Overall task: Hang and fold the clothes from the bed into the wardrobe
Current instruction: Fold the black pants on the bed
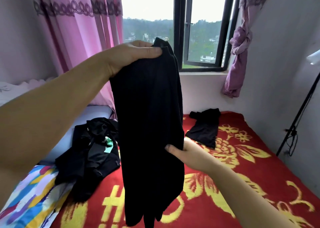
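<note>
Clothes in a dark pile (90,151) lie near the bed's (242,184) left edge. The left hand (131,54) pinches a black garment's (149,123) top, lifted over the bed; the right hand (185,151) grips its side edge. Hanging folds could slip from the light pinch and drop crumpled. Another black piece (204,129) waits by the far edge.

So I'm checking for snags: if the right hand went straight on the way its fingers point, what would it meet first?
Nothing new: the right hand already has its grip on the hanging black garment, fingers pointing left into that cloth. Beyond it, probably the dark clothes pile, though depth is unclear.
</note>
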Demonstrator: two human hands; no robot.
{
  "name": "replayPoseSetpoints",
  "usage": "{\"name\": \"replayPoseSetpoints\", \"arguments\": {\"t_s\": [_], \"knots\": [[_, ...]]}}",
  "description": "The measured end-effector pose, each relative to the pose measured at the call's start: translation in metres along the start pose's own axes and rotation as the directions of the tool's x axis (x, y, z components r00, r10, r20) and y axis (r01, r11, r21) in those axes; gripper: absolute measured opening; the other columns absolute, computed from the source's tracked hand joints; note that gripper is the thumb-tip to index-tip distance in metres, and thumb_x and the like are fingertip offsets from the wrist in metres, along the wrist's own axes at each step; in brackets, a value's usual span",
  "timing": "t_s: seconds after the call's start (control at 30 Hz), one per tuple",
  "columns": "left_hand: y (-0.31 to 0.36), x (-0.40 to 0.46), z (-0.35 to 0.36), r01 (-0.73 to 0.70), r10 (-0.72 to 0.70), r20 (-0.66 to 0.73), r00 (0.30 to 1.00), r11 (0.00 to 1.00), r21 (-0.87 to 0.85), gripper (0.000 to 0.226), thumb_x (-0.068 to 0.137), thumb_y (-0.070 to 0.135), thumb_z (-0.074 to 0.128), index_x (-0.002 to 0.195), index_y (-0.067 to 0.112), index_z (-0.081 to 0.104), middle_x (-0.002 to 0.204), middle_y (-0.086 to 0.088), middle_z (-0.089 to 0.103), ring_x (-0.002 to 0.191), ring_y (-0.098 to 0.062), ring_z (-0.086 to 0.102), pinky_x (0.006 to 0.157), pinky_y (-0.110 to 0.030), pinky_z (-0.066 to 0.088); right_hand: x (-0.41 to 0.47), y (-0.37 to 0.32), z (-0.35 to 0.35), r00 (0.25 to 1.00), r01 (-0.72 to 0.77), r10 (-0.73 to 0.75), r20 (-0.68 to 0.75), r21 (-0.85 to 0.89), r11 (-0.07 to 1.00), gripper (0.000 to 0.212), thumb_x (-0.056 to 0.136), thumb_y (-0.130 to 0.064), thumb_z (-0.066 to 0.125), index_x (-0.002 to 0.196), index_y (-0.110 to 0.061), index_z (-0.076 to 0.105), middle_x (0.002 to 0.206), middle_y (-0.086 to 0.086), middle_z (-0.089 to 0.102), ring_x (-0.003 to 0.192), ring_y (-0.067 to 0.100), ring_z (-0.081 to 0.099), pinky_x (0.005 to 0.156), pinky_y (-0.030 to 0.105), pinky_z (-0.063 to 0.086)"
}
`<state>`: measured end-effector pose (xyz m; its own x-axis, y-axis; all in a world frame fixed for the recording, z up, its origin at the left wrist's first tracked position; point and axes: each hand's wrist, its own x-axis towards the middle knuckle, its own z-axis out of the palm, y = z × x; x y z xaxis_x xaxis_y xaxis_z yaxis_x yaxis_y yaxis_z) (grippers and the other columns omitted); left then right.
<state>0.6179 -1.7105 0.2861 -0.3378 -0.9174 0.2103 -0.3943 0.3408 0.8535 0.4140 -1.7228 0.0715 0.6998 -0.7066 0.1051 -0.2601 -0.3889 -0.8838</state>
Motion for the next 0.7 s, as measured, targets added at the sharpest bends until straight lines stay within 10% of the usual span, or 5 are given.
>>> {"name": "replayPoseSetpoints", "arguments": {"t_s": [0.13,0.27,0.4,0.5,0.7], "knots": [[-0.016,-0.009,-0.025,0.054,-0.055,-0.063,0.996,0.998,-0.020,0.016,0.070,0.039,0.068,0.067,0.026,0.076,0.066,0.008,0.071,0.055,-0.004,0.066,0.053,-0.015,0.052,-0.007,0.007,-0.032,0.982,-0.072,0.079,-0.170,0.045,0.996,0.031,0.094,-0.032,0.057,0.089,-0.002,0.064,0.080,0.007,0.066,0.073,0.023,0.063,0.066,0.034,0.049],[-0.053,-0.022,-0.048,0.149,-0.155,-0.113,0.981,0.987,-0.062,0.052,0.033,0.055,0.090,0.072,0.023,0.077,0.070,0.003,0.073,0.058,-0.009,0.069,0.052,-0.018,0.054,-0.025,0.009,-0.078,0.922,-0.032,0.076,-0.380,0.121,0.992,0.021,0.089,-0.022,0.063,0.085,-0.002,0.068,0.070,0.012,0.059,0.054,0.019,0.056,0.047,0.025,0.043],[-0.071,-0.026,-0.043,0.190,-0.213,-0.135,0.968,0.968,-0.161,0.014,0.053,0.038,0.075,0.059,0.025,0.076,0.061,0.004,0.070,0.050,-0.006,0.066,0.047,-0.017,0.052,-0.038,0.011,-0.113,0.981,-0.147,0.150,-0.121,0.033,0.989,0.028,0.075,-0.041,0.073,0.085,-0.015,0.073,0.071,0.005,0.069,0.058,0.018,0.064,0.052,0.025,0.050],[-0.083,-0.027,-0.047,0.211,-0.240,-0.135,0.961,0.957,-0.200,0.047,0.027,0.048,0.092,0.065,0.025,0.077,0.067,0.003,0.072,0.055,-0.008,0.068,0.051,-0.019,0.055,-0.046,0.017,-0.127,0.969,-0.232,0.229,0.091,0.016,0.973,0.053,0.052,-0.059,0.084,0.088,-0.021,0.075,0.081,0.000,0.072,0.070,0.014,0.068,0.061,0.023,0.052],[-0.122,-0.010,-0.060,0.397,-0.400,-0.114,0.909,0.916,-0.050,0.090,0.034,0.057,0.092,0.108,0.013,0.066,0.089,-0.004,0.073,0.070,-0.014,0.071,0.061,-0.024,0.056,-0.030,0.054,-0.141,0.952,-0.287,0.297,-0.078,0.110,0.951,0.019,0.087,0.002,0.061,0.093,-0.015,0.066,0.091,0.010,0.063,0.075,0.023,0.059,0.066,0.030,0.049]]}}
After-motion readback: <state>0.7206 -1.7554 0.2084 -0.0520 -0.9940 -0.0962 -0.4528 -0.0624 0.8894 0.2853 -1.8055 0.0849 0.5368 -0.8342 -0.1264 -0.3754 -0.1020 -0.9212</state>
